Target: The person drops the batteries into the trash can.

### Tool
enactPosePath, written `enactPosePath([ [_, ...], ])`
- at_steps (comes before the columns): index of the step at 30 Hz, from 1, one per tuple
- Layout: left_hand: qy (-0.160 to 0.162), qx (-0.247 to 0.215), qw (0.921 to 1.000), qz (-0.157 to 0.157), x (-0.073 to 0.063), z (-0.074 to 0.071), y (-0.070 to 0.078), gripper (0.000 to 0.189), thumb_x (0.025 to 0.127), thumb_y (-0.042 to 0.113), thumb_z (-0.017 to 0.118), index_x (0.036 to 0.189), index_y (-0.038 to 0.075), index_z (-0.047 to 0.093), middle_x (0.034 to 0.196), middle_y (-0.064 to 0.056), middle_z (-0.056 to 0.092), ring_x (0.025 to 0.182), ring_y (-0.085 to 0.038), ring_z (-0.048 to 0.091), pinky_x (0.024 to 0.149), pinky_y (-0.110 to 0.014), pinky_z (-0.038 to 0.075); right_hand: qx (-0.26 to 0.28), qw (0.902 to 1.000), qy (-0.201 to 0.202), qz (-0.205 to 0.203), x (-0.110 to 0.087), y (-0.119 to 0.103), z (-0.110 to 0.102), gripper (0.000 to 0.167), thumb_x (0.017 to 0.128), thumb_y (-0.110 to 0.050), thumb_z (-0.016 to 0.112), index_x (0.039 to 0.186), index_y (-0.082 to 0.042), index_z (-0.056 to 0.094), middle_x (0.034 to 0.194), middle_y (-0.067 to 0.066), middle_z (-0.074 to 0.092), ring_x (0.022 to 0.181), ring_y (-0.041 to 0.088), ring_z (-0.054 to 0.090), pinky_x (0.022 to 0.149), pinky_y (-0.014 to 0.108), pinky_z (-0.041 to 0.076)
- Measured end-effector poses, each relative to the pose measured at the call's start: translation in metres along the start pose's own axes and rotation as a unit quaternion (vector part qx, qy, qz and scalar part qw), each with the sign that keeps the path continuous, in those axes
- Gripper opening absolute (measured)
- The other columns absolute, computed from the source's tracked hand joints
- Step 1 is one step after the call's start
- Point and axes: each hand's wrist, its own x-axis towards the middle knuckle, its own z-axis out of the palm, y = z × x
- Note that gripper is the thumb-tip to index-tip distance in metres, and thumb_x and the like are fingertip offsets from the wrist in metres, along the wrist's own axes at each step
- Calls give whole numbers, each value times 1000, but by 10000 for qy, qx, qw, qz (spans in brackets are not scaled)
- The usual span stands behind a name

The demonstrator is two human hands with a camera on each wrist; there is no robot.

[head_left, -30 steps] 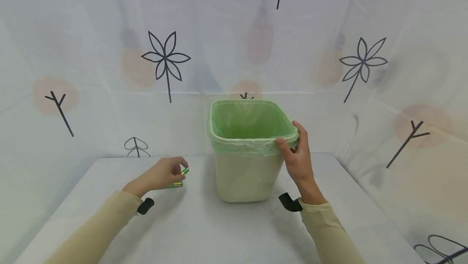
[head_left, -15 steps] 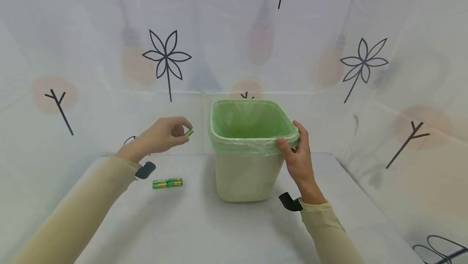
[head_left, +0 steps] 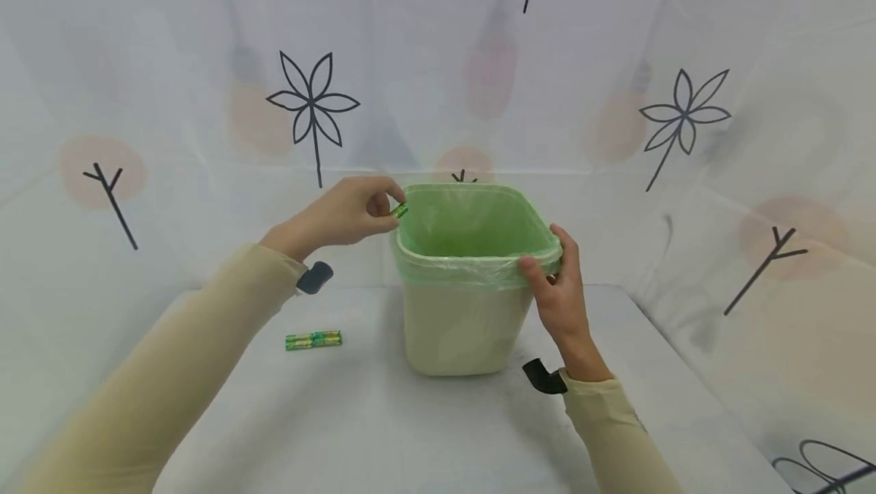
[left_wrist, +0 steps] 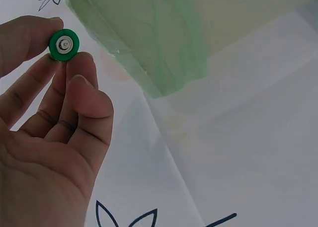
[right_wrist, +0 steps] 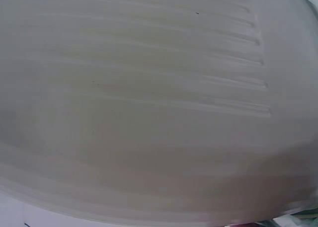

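Observation:
In the head view my left hand pinches a small green battery beside the left rim of a waste bin. The left wrist view shows the battery's round end between thumb and fingertips. A thin green bag lines the bin and folds over its rim. With thumb outside and fingers round the edge, my right hand grips the bin's front right corner. The bin's ribbed wall fills most of the right wrist view. More green and gold batteries lie together on the table, left of the bin.
The bin stands upright on a white table. Behind and to the sides hangs a pale cloth printed with dark plant outlines. In the left wrist view, the green liner's loose edge hangs near my hand.
My left hand has lifted the battery off the table, then carried it up and rightward to the bin's rim. Several batteries it partly covered are now visible. My right hand has kept its hold.

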Motion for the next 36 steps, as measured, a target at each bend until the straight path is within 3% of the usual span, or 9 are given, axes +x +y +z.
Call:
enactPosePath([
  [7, -260, -53, 9996, 36, 28, 12, 20, 29, 88, 15, 65, 116, 11, 61, 81, -4, 60, 72, -18, 55, 70, -32, 47, 16, 10000, -34, -12, -1, 0, 0, 62, 92, -12, 60, 146, -22, 32, 132, 15, 45, 106, 18, 50, 86, 25, 42],
  [14, -469, -202, 9986, 130, 45, 35, 32, 28, 88, 12, 63, 116, 12, 61, 81, -4, 60, 71, -17, 54, 72, -31, 47, 6, 10000, -20, 34, -1, 1, 0, 62, 91, -10, 60, 146, -20, 32, 132, 14, 46, 107, 18, 50, 85, 24, 43],
  [20, -497, -69, 9984, 245, 58, 49, 39, 25, 88, 13, 66, 113, 13, 62, 81, -1, 62, 74, -15, 56, 76, -30, 46, 14, 10000, 16, 38, 0, 0, 0, 62, 91, -11, 60, 145, -19, 32, 132, 14, 46, 107, 17, 50, 86, 24, 42],
  [27, -546, -306, 9976, 285, 65, 61, 40, 27, 86, 10, 67, 112, 10, 62, 81, -4, 61, 76, -16, 55, 76, -29, 46, 66, 9999, 0, 89, 1, 1, 1, 61, 92, -10, 60, 145, -21, 32, 134, 14, 46, 109, 16, 51, 86, 23, 43],
  [36, -557, -169, 9979, 266, 66, 65, 42, 27, 86, 11, 67, 113, 10, 62, 81, -3, 63, 77, -15, 57, 76, -28, 46, 46, 10000, 67, 40, 2, 2, 1, 60, 91, -13, 62, 144, -22, 34, 132, 15, 47, 106, 16, 51, 84, 23, 43],
])
